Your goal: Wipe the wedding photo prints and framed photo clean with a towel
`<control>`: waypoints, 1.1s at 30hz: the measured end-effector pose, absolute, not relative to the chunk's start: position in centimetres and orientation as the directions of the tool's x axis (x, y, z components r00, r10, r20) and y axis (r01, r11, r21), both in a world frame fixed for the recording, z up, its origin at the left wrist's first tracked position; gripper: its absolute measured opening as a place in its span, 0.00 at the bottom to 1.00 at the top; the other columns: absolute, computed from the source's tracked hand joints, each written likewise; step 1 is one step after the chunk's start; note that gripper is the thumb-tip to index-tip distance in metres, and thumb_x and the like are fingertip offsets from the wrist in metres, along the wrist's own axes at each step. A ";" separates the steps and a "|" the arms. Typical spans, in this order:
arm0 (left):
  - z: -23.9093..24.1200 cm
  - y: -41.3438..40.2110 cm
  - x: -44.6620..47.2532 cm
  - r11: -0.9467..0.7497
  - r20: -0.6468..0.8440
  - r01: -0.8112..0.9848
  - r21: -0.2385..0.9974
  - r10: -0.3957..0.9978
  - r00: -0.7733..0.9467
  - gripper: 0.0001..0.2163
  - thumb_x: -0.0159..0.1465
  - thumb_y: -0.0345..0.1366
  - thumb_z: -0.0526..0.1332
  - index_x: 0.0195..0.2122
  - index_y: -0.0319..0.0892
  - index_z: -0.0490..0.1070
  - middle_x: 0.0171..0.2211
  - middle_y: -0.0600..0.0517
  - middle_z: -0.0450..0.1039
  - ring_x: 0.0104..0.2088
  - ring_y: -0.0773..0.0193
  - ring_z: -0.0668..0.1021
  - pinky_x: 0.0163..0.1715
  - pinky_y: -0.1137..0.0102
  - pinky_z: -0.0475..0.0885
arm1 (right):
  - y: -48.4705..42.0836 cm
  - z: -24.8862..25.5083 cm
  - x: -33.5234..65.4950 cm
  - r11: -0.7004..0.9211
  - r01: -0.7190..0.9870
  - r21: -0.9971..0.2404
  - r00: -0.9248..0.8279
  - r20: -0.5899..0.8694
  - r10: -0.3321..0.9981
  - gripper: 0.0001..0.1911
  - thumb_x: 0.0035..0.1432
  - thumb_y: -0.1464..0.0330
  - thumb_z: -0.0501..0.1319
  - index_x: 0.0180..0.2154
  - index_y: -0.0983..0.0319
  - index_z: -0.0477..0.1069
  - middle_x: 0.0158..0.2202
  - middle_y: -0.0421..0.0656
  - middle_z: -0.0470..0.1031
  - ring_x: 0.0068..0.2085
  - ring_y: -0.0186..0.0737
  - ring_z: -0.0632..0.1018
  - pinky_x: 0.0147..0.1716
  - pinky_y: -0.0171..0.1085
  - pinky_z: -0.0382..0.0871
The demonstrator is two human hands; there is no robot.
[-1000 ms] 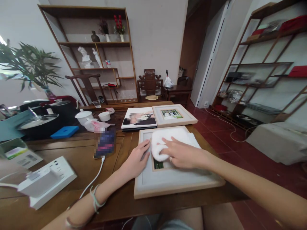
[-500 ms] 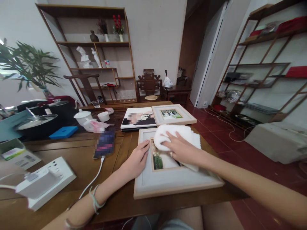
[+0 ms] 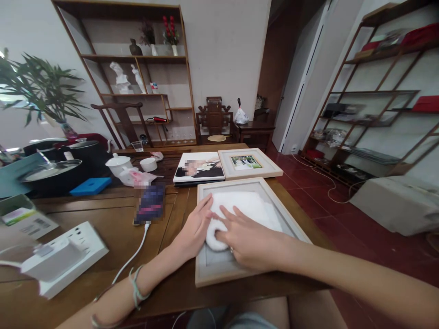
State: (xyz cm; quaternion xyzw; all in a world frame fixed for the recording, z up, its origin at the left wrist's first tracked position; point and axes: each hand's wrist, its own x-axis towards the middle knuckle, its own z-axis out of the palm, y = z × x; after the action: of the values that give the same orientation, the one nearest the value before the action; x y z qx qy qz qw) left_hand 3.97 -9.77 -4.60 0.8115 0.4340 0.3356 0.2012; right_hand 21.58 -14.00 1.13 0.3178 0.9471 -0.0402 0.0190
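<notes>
A large light-wood picture frame (image 3: 291,219) lies flat on the wooden table in front of me. A white cloth (image 3: 250,205) is spread over its glass. My right hand (image 3: 245,240) presses down on the near end of the cloth, fingers spread flat over it. My left hand (image 3: 195,226) rests open on the frame's left edge, holding it still. The picture under the cloth is hidden.
Behind the big frame lie a smaller framed photo (image 3: 248,163) and a photo print (image 3: 199,167). A phone (image 3: 149,203) on a white cable, a white power strip (image 3: 65,256), a teapot (image 3: 118,164), a blue box (image 3: 89,186) and pots stand at the left. Shelving lines the walls.
My right hand has slid the cloth from the frame's far part toward me and to the left, now covering the picture. My left hand stays on the left edge.
</notes>
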 end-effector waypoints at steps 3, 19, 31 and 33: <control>-4.4 -9.8 4.3 -0.514 0.328 0.603 0.610 0.857 0.398 0.25 0.69 0.45 0.41 0.59 0.37 0.62 0.62 0.45 0.58 0.62 0.56 0.61 0.61 0.60 0.54 | -16.5 1.7 22.8 0.810 0.564 -0.162 -0.826 -0.085 0.558 0.19 0.50 0.78 0.54 0.45 0.67 0.71 0.63 0.59 0.54 0.63 0.61 0.53 0.58 0.59 0.48; -4.4 -9.9 4.3 -0.554 0.214 0.714 0.428 0.830 0.515 0.24 0.63 0.41 0.55 0.59 0.36 0.59 0.62 0.37 0.55 0.62 0.48 0.60 0.59 0.51 0.57 | -17.3 -0.1 34.0 0.477 0.879 -0.030 -0.476 0.030 0.879 0.16 0.51 0.76 0.52 0.41 0.58 0.69 0.56 0.50 0.67 0.56 0.54 0.67 0.50 0.51 0.63; -4.4 -9.6 4.3 -0.570 0.207 0.698 0.434 0.817 0.538 0.20 0.67 0.37 0.49 0.56 0.34 0.62 0.61 0.37 0.56 0.61 0.48 0.60 0.58 0.52 0.58 | -5.6 1.5 25.8 0.669 0.704 0.239 -0.702 0.377 0.604 0.20 0.53 0.83 0.51 0.46 0.63 0.68 0.62 0.53 0.57 0.64 0.55 0.52 0.58 0.57 0.46; -4.2 -9.6 4.4 -0.578 0.228 0.687 0.440 0.812 0.537 0.17 0.66 0.36 0.50 0.52 0.35 0.67 0.58 0.37 0.60 0.59 0.47 0.64 0.57 0.52 0.61 | -5.0 0.7 23.3 0.766 0.606 0.215 -0.793 0.236 0.561 0.22 0.54 0.83 0.51 0.50 0.63 0.66 0.61 0.55 0.59 0.63 0.53 0.53 0.56 0.60 0.45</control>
State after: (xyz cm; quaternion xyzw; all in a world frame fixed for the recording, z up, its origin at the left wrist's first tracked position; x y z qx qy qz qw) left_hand 4.44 -9.64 -4.20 0.8635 0.4341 0.2079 0.1504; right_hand 23.33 -4.97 0.70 0.3116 0.9363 0.1414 -0.0792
